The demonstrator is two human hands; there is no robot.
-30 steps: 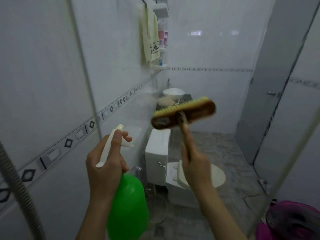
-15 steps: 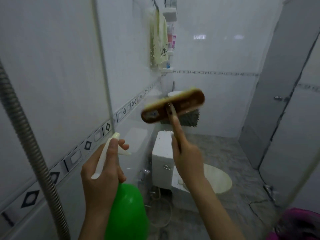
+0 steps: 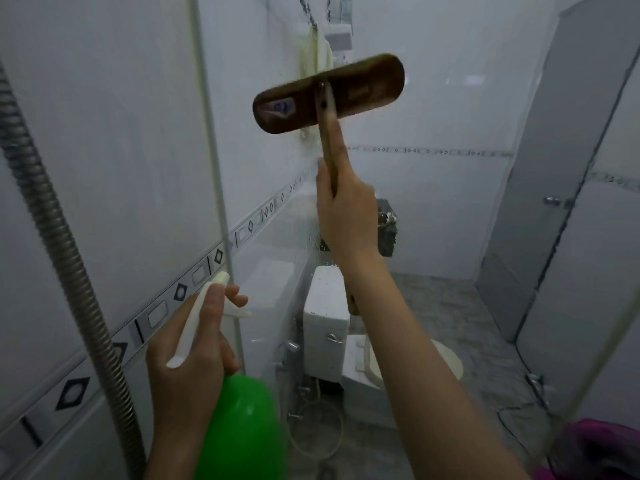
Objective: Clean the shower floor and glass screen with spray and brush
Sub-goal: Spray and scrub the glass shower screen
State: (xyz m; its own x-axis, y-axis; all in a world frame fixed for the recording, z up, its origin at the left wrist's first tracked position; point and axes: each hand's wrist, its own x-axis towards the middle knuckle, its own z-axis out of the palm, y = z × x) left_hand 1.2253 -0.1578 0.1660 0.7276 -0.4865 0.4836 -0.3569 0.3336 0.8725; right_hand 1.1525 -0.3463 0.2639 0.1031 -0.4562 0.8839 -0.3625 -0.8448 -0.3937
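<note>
Wall: white tile with a band of black diamonds, filling my left side.
Screen: clear glass straight ahead, pale upright frame at its left edge. I see through it to the rest of the bathroom. Fine droplets speckle it below the brush.
Door: grey, far right, behind the glass.
Hose: ribbed metal, running down the left edge, close to the lens.
Toilet: white, low centre, beyond the glass.
Bottle: green, bottom centre, white spray head on top, nozzle aimed up and forward near the screen's frame.
Brush: brown head held high at upper centre, tilted, its back towards me and bristles towards the glass. I cannot tell whether they touch it. The handle runs down into the right hand.
Right hand: curled round the handle, forefinger laid straight along it towards the head.
Left hand: wrapped round the bottle's neck, thumb lying along the spray head, one finger hooked over the trigger.
</note>
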